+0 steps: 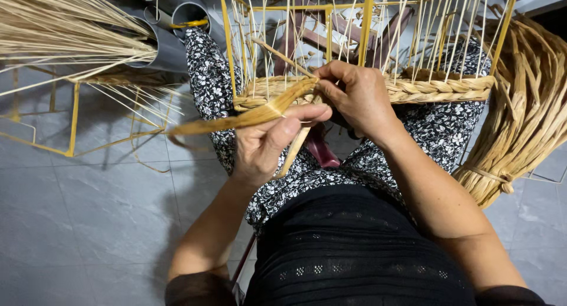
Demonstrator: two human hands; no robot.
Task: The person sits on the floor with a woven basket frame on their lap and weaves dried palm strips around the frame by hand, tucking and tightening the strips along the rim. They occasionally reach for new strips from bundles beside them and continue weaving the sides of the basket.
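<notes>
Landmark: yellow wire frame (365, 22), resting across the person's lap, thin pale stakes standing up all along it; a braided band (437, 88) of flattened straw runs along the frame's lower edge, woven through the stakes.

Left hand (269, 143) just below the frame's near-left corner; fingers curled, thumb pressed down, clenched on a twisted straw strand (236, 120); the strand runs from the braided band out to the left of the frame, its loose tip past the knee; a second flat strip slants down under the same hand, touching the palm side.

Right hand (354, 96) against the frame's lower edge, just right of the left hand; fingertips pinched on the working end of the band where the strand joins it; grasp closed on the straw; exactly which strip the tips hold, cannot tell.

Beside the frame's right side: a thick bundle of straw (525, 117), tied near its lower end, hanging toward the floor. Left of the frame: grey pipes (171, 34), a sheaf of fine pale fibres (65, 28) over them, and a second wire frame (74, 114) on the grey tiled floor (88, 223). Below the frame: black-and-white flowered trousers (207, 70).
</notes>
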